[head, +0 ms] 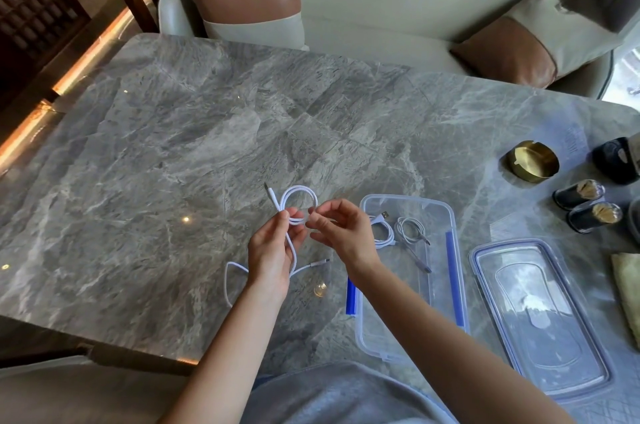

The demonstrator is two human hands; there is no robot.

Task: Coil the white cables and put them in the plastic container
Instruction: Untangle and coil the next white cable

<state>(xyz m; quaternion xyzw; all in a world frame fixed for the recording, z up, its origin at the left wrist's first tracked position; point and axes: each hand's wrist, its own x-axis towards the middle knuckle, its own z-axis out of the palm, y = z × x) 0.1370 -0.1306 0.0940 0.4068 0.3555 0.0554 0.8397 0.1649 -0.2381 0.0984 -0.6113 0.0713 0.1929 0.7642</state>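
Note:
A white cable (298,193) forms a small loop above my hands over the grey marble table. My left hand (272,249) pinches the bottom of that loop, with one plug end sticking up to the left. My right hand (341,229) grips the same cable on the loop's right side. The rest of the cable trails down onto the table behind my left wrist and ends in a plug near the front. To the right lies the clear plastic container (455,271) with blue clips, holding two coiled white cables (398,229).
The container's clear lid (540,316) lies to its right. At the far right stand a brass ashtray (531,160), two dark toothpick holders (585,204) and a folded greenish cloth (628,292). A sofa with cushions runs behind the table.

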